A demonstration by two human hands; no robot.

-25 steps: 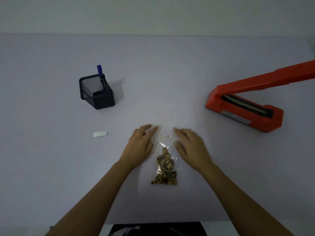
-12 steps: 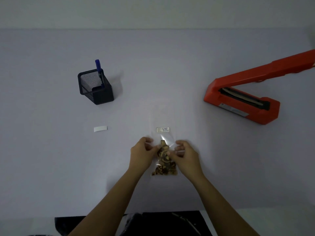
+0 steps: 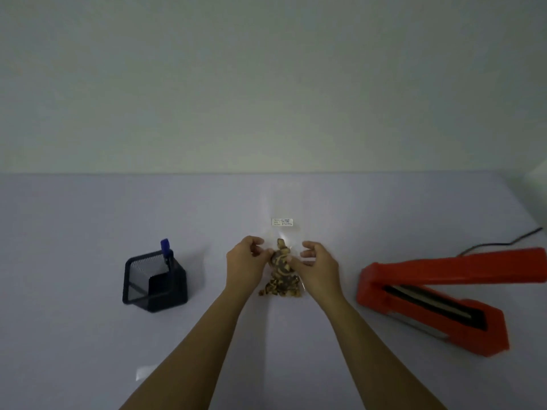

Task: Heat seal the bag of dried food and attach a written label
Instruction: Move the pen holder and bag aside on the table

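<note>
A clear plastic bag of brown dried food (image 3: 281, 272) is held up in front of me. A small white written label (image 3: 282, 222) is stuck near the bag's top. My left hand (image 3: 245, 261) pinches the bag's left edge and my right hand (image 3: 318, 266) pinches its right edge, both at mid height. The dried food fills the lower half of the bag between my hands. The bag's clear upper part is hard to make out against the table.
An orange heat sealer (image 3: 444, 294) lies at the right with its arm raised and a black cable (image 3: 503, 242) behind it. A black mesh pen holder (image 3: 154, 284) with a blue pen (image 3: 166, 251) stands at the left. A white paper strip (image 3: 145, 372) lies near my left forearm.
My hands moved from flat beside the bag to pinching its two sides, then lifted it upright. The view tilted upward, so the wall now fills the upper half.
</note>
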